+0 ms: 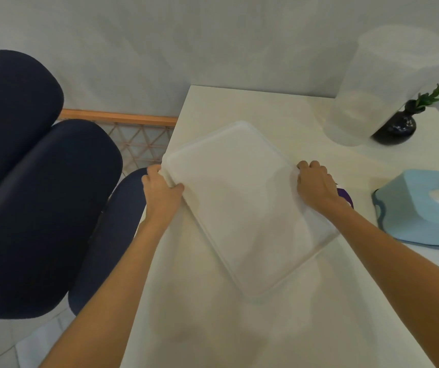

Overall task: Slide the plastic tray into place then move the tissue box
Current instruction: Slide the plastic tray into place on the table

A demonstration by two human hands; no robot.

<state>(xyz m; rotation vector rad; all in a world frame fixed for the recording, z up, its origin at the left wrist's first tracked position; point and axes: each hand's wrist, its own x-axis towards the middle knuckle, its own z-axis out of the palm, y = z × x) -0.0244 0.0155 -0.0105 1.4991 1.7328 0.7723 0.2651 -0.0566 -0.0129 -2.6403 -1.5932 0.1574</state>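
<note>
1. The white rectangular table (pixel 239 107) fills the right and lower part of the view, its left edge running beside a dark navy padded chair (pixel 27 181).
2. The translucent white rectangular plastic tray (pixel 242 205) lies on the table, turned at an angle, with its far left corner at the table's left edge.
3. A tall translucent plastic container (pixel 383 83) stands at the far right of the table, well apart from the tray.
4. The light blue plastic tissue box (pixel 420 208) sits on the table near the right edge of the view, right of the tray and not touching it; a white tissue shows at its top opening.
5. The left hand (pixel 161 188) is clenched on the tray's left rim, thumb on top.
6. The right hand (pixel 316 185) grips the tray's right rim, fingers curled over it.
7. A small dark round vase (pixel 396 128) with a green sprig stands just beside the container.
8. A purple thing (pixel 346 195) peeks out behind the right wrist; what it is cannot be told.
</note>
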